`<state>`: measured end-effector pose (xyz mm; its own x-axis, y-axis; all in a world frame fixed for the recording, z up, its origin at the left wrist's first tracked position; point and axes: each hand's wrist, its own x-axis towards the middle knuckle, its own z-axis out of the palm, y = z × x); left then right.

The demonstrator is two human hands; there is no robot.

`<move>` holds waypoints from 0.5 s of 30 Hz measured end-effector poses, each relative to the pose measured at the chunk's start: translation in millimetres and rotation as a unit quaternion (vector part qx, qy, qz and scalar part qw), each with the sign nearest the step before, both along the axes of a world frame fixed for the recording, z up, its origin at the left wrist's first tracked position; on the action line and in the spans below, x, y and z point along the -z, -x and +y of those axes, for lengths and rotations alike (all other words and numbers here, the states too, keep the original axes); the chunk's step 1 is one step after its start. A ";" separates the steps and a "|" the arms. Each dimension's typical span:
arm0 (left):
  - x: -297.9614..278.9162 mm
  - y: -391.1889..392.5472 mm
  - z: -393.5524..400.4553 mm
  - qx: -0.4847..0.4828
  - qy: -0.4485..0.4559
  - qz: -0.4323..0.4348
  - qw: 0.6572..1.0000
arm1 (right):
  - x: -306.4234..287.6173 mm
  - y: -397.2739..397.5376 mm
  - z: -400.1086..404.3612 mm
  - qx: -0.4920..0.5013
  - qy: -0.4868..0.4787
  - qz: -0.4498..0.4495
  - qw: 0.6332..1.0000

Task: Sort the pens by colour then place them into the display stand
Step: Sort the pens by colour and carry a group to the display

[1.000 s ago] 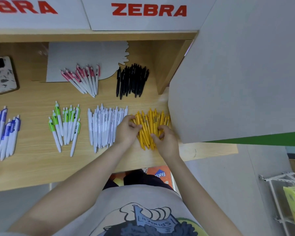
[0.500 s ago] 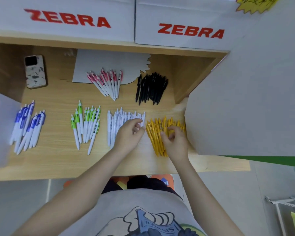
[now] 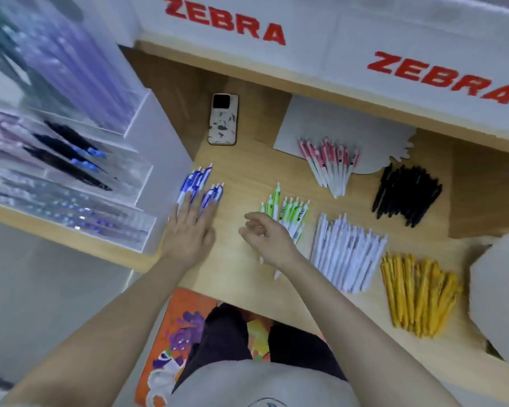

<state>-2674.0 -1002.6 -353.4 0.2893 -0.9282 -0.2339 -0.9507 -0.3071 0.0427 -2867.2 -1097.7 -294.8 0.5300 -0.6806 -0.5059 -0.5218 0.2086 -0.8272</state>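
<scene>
Left fingers: straight and spread, laid flat on the lower ends of the blue pens; half a second ago they were at the white pile

Left hand: palm down on the wooden shelf, now at about 9 o'clock from the right hand, having crossed over from the middle of the shelf

Right fingers: loosely curled, holding nothing as far as the blur allows; earlier they were down on the yellow pens

Right hand: hovers over the lower ends of the green pens, well apart from the yellow pile it has left

White pens: a fanned pile at 3 o'clock of the right hand, untouched

Yellow pens: a bundle at 4 o'clock, just beside the white pile, lying free

Pink pens: at 1 o'clock, partly on a grey card

Black pens: at 2 o'clock, right of the pink ones

Display stand: clear tiered trays at 9 o'clock of the left hand, newly in view, a few dark pens inside, the rest blurred

Phone: at 12 o'clock of the left hand, against the back of the shelf
</scene>
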 end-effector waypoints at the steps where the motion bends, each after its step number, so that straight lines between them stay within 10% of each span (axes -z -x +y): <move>1: 4.5 -5.1 -3.0 0.003 0.002 0.007 1.000 | 3.2 -15.1 0.1 0.023 -0.053 -0.015 0.998; 6: 19.8 -18.7 -10.7 -0.048 0.061 0.088 0.993 | 22.1 -73.0 -8.5 0.119 -0.160 -0.050 0.979; 15: 32.4 -27.1 -15.9 -0.021 0.118 0.061 0.991 | 22.8 -114.8 -42.7 0.067 -0.070 -0.026 0.995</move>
<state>-2646.9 -1018.5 -385.8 0.3113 -0.9491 -0.0471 -0.9209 -0.3135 0.2316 -2752.4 -1140.4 -317.6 0.4675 -0.6714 -0.5751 -0.4388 0.3885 -0.8103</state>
